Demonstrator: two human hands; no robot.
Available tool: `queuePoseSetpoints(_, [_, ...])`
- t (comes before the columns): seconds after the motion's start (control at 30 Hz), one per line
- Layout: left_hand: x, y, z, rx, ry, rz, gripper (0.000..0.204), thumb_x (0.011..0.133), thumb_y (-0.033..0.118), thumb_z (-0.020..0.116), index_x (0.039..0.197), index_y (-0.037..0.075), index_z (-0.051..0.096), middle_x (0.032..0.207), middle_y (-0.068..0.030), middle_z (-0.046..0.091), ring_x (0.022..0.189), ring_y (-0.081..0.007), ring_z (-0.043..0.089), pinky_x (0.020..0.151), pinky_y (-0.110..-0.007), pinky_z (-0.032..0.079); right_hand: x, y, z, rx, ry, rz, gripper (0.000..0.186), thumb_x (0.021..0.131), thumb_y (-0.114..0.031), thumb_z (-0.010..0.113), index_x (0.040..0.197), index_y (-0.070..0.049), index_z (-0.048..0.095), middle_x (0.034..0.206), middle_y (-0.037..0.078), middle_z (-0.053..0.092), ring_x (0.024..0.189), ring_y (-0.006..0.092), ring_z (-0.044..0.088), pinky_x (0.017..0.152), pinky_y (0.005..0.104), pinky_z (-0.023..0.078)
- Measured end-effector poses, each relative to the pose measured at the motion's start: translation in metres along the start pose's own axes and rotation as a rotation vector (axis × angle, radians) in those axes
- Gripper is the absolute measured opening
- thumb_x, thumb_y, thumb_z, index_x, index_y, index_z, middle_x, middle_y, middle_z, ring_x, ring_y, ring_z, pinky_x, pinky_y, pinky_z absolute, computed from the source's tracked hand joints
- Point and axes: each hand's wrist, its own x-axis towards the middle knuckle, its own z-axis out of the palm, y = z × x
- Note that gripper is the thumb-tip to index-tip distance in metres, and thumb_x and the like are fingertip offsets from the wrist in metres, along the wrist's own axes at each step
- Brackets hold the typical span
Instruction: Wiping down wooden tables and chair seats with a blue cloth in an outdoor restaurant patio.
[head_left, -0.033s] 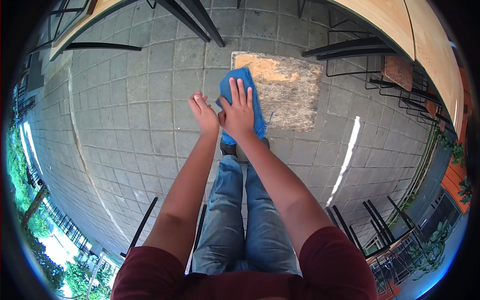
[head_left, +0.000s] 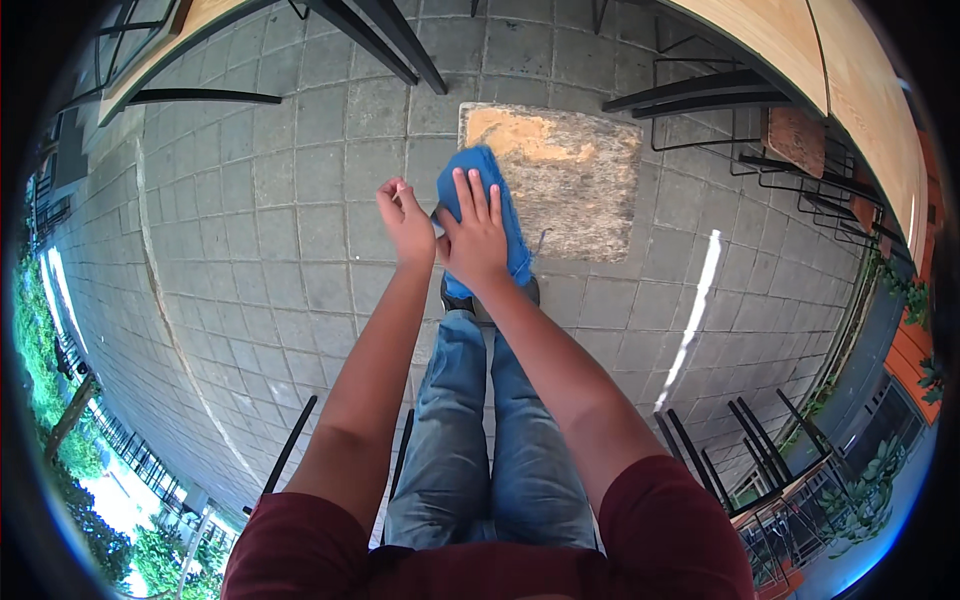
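Note:
A folded blue cloth (head_left: 461, 178) with a frayed right edge lies over my shoes, its far end reaching the left side of a worn wooden board. My right hand (head_left: 477, 243) rests flat on the cloth, fingers stretched out and slightly apart. By its thumb a small dark corner (head_left: 438, 214) shows, whose kind I cannot make out. Just left of the cloth, my left hand (head_left: 408, 225) hovers with its fingers curled in. Whether anything small is inside those fingers is hidden. A loose blue thread (head_left: 543, 240) sticks out from the cloth's right edge.
The worn wooden board (head_left: 585, 190) lies on grey paving tiles (head_left: 290, 220) ahead of me. Wooden tabletops (head_left: 740, 30) on black legs (head_left: 385, 40) curve along the far side. Wire-framed stools (head_left: 797, 140) stand at the far right. Black chair legs (head_left: 290, 445) are beside me.
My right hand and the blue cloth have shifted slightly toward me. My left hand has moved a little away and stays curled beside the cloth.

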Motion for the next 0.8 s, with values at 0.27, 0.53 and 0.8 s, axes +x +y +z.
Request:
queuePoseSetpoints(0.27, [0.03,0.02,0.049,0.707,-0.488,0.24,0.047,0.113,0.036,0.054,0.139,-0.002,0.06,0.128,-0.0291,0.071,0.121,-0.0456,0.069,0.103,-0.049,0.054,-0.065,0.033,-0.006,-0.124,-0.059,-0.279,0.023,0.095,-0.019,0.065,0.115,-0.02,0.075,0.171,0.012,0.043,0.162,0.0326,0.035,0.133,0.056,0.021])
queuePoseSetpoints(0.53, [-0.002,-0.006,0.057,0.546,-0.415,0.31,0.052,0.116,0.044,0.047,0.131,-0.003,0.061,0.122,-0.033,0.071,0.117,-0.0536,0.067,0.1,-0.052,0.052,-0.127,0.136,-0.086,-0.166,-0.035,-0.232,0.029,0.094,-0.018,0.068,0.121,-0.025,0.077,0.171,0.007,0.046,0.16,0.0288,0.04,0.131,0.0543,0.028])
queuePoseSetpoints(0.8, [-0.025,0.006,0.071,0.693,-0.196,0.348,0.051,0.115,0.045,0.048,0.116,-0.003,0.065,0.087,-0.0265,0.073,0.084,-0.0473,0.072,0.076,-0.055,0.052,-0.142,0.162,-0.172,0.002,0.047,0.051,0.042,0.091,0.003,0.063,0.13,-0.011,0.071,0.169,0.022,0.044,0.157,0.0413,0.043,0.125,0.0579,0.038])
